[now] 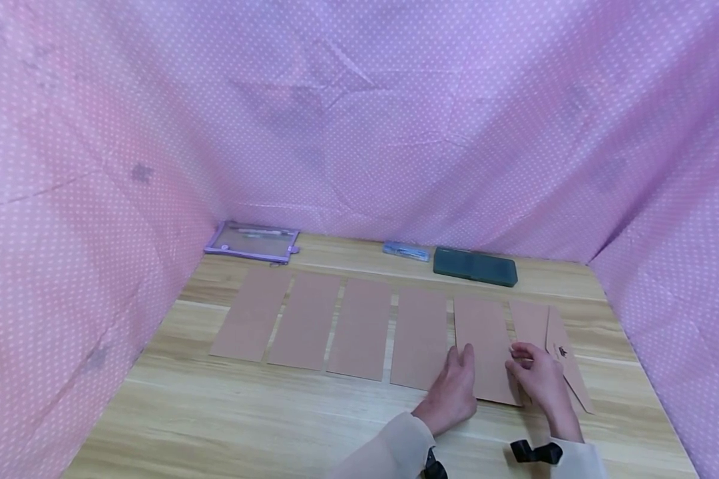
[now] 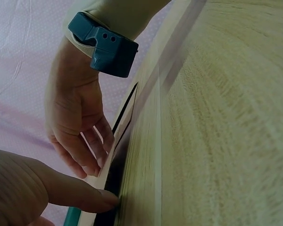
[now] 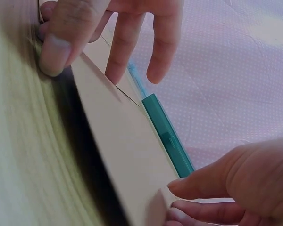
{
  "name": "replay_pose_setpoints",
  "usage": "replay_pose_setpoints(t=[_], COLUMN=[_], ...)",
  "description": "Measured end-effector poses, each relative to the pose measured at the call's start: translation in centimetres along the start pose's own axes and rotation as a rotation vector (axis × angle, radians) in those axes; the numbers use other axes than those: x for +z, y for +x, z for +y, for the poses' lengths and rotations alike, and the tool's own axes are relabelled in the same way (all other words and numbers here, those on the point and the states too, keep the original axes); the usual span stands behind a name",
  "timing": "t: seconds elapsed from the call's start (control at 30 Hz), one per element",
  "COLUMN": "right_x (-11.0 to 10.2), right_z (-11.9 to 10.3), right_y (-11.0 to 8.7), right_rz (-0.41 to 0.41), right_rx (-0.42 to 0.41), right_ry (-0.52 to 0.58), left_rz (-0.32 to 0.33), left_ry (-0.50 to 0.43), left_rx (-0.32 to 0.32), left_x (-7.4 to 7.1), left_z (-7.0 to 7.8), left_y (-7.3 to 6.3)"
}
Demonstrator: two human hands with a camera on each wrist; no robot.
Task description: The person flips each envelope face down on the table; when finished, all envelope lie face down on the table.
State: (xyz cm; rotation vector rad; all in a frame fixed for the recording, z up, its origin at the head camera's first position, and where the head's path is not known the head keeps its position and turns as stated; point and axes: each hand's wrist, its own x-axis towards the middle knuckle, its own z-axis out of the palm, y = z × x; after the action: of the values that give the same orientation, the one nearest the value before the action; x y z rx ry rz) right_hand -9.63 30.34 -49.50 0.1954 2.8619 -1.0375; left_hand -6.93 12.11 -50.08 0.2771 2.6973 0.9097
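Observation:
My left hand (image 1: 449,394) lies at the left edge of the fifth brown paper envelope (image 1: 482,346), its fingers fairly straight. At that envelope's right edge is my right hand (image 1: 538,376), with fingers loosely bent and thumb apart from the forefinger. In the left wrist view, the left thumb (image 2: 85,193) reaches the near edge, where a dark shadow shows under the paper. The right wrist view has the right thumb (image 3: 203,181) touching the side edge. Partly under the right hand's reach, a sixth envelope (image 1: 530,322) shows its flap and a small dark print.
Several more plain envelopes (image 1: 359,329) form a row to the left. Behind them lie a purple-edged mesh pouch (image 1: 251,243) with pens, a small blue packet (image 1: 405,251) and a dark green case (image 1: 475,266). Pink dotted cloth (image 1: 359,133) encloses the wooden table (image 1: 245,412).

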Motion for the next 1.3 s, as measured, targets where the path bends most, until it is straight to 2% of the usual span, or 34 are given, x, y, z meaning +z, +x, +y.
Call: replay_pose_setpoints(t=[0.27, 0.47, 0.57, 0.67, 0.73, 0.83, 0.9, 0.97, 1.03, 1.1, 1.17, 1.3], right_x=[-0.3, -1.0, -1.7, -2.3, -2.9, -3.8, -4.5, -5.1, -5.6, -6.1, -6.6, -7.2], right_z=[0.0, 0.7, 1.3, 2.0, 2.6, 3.6, 4.3, 4.9, 5.6, 6.1, 6.6, 7.6], right_y=[0.0, 0.0, -0.1, 0.0, 0.1, 0.3, 0.5, 0.7, 1.0, 1.2, 1.4, 1.4], right_rz=[-0.017, 0.07, 0.122, 0.159, 0.174, 0.202, 0.215, 0.211, 0.189, 0.153, 0.122, 0.083], right_rx=[0.007, -0.053, -0.083, -0.094, -0.09, -0.084, -0.082, -0.073, -0.059, -0.043, -0.03, -0.017], right_ry=[0.023, 0.0, -0.008, -0.01, -0.018, -0.046, -0.065, -0.091, -0.118, -0.152, -0.179, -0.199], left_rz=[0.014, 0.084, 0.085, 0.038, 0.005, -0.033, -0.095, -0.185, -0.261, -0.307, -0.325, -0.353], left_ry=[-0.012, 0.008, -0.024, -0.126, -0.211, -0.291, -0.366, -0.481, -0.598, -0.692, -0.715, -0.7], left_rx=[0.009, 0.096, 0.15, 0.201, 0.21, 0.198, 0.157, 0.097, 0.023, -0.037, -0.046, -0.024], left_x=[-0.7, -1.2, -1.4, -1.3, -1.1, -0.7, -0.5, -0.2, -0.1, 0.2, 0.4, 1.0], left_z=[-0.3, -0.5, -0.3, 0.2, 0.8, 2.1, 3.0, 3.6, 3.8, 3.9, 4.0, 4.8], left_y=[-0.2, 0.2, 0.8, 1.5, 1.9, 2.6, 3.0, 3.4, 3.6, 3.7, 3.8, 3.6])
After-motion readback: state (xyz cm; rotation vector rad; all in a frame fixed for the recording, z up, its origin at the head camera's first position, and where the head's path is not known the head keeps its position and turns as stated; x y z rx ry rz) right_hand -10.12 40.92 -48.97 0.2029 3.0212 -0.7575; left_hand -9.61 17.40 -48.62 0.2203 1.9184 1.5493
